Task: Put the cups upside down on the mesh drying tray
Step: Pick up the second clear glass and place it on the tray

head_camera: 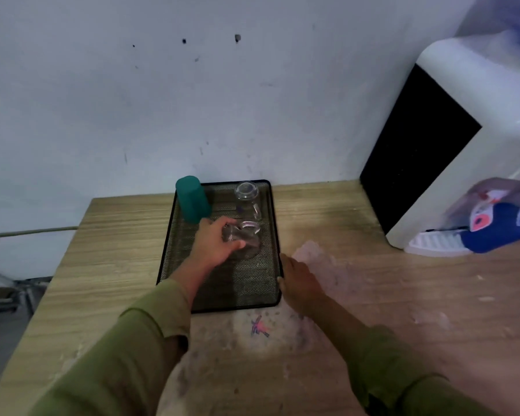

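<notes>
A black mesh drying tray (270, 265) is laid on a wooden table (373, 295), its far edge set close to a pale wall (162, 100). At the far left corner of the tray a teal cup (192, 199) is stood upside down, and at the far right a clear glass cup (247, 197) with a handle is likewise seen inverted, the two kept apart. A second clear glass cup (243, 238) is found in the middle of the tray, just near of the first glass one; its base is turned upward and its rim is seen at or very near the mesh, though contact cannot be confirmed through the blur. This cup is grasped from the left side by the left hand (215, 244), the fingers (236, 244) being wrapped around its wall. The right hand (297, 280) is held beside the tray's right rim, near the near right corner, with nothing in it; whether the rim is touched cannot be told. Both forearms are covered by olive-green sleeves (138, 340). A white and black appliance (463, 130) is stood at the far right of the table, with a blue bag (499, 223) set against it. A small pink and purple scribble (260, 327) is marked on the table just near of the tray.
</notes>
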Action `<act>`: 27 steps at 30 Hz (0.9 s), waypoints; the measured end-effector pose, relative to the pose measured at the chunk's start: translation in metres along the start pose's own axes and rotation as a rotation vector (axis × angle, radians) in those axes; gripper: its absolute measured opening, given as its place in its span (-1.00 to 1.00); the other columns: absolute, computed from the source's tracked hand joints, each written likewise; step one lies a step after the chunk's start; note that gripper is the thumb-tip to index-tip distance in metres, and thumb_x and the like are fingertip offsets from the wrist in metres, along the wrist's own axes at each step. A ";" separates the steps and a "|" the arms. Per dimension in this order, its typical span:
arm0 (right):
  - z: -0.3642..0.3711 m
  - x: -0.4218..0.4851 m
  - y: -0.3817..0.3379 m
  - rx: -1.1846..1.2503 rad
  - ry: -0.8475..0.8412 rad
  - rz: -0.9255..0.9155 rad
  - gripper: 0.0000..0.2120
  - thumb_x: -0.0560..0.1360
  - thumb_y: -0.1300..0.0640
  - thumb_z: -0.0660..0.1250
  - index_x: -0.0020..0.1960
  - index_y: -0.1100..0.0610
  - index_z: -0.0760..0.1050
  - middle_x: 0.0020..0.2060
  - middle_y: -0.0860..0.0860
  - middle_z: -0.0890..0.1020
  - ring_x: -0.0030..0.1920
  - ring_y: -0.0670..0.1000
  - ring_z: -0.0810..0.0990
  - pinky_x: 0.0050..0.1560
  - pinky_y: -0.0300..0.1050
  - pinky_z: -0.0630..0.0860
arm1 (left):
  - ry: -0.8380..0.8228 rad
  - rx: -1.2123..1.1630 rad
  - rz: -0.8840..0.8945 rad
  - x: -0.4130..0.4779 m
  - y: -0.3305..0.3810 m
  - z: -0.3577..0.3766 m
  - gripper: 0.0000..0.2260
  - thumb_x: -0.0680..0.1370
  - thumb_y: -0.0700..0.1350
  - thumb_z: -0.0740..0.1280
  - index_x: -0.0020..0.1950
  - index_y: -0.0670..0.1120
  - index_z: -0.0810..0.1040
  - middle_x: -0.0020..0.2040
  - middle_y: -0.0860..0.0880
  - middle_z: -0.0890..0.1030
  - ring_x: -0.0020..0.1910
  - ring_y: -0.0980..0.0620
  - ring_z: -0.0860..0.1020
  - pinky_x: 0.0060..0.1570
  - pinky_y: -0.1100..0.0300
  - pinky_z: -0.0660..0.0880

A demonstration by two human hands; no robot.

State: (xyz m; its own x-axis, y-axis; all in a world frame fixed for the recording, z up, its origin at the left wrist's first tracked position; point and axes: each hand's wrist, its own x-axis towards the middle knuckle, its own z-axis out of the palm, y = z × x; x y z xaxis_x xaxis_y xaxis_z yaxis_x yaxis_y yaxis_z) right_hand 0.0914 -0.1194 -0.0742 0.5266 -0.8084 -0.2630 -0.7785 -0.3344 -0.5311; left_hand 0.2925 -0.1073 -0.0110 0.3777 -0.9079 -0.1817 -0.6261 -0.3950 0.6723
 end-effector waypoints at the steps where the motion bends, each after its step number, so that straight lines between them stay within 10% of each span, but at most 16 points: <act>1: 0.000 0.001 0.001 -0.036 -0.011 0.015 -0.45 0.59 0.12 0.10 0.51 0.16 0.00 0.45 0.17 0.27 0.34 0.21 0.31 0.30 0.08 0.38 | -0.028 0.086 0.020 0.005 0.002 0.001 -0.50 0.37 -0.08 0.50 0.28 0.02 0.47 0.26 -0.20 0.34 0.21 -0.18 0.44 0.35 -0.09 0.41; 27: -0.012 0.001 0.014 0.054 -0.053 -0.002 -0.44 0.59 0.01 0.13 0.50 0.16 0.02 0.33 0.25 0.41 0.28 0.21 0.38 0.27 0.11 0.41 | -0.132 0.550 0.313 0.025 0.047 0.022 -0.40 0.43 -0.17 0.39 0.43 0.02 0.29 0.44 -0.17 0.28 0.40 -0.20 0.28 0.41 -0.10 0.30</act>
State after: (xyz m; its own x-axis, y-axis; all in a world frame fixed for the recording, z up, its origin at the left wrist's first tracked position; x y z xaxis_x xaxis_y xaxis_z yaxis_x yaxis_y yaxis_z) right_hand 0.0773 -0.1309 -0.0725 0.5470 -0.7801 -0.3036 -0.7586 -0.3085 -0.5739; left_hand 0.2575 -0.1515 0.0001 0.0554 -0.9877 -0.1465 -0.9645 -0.0909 0.2479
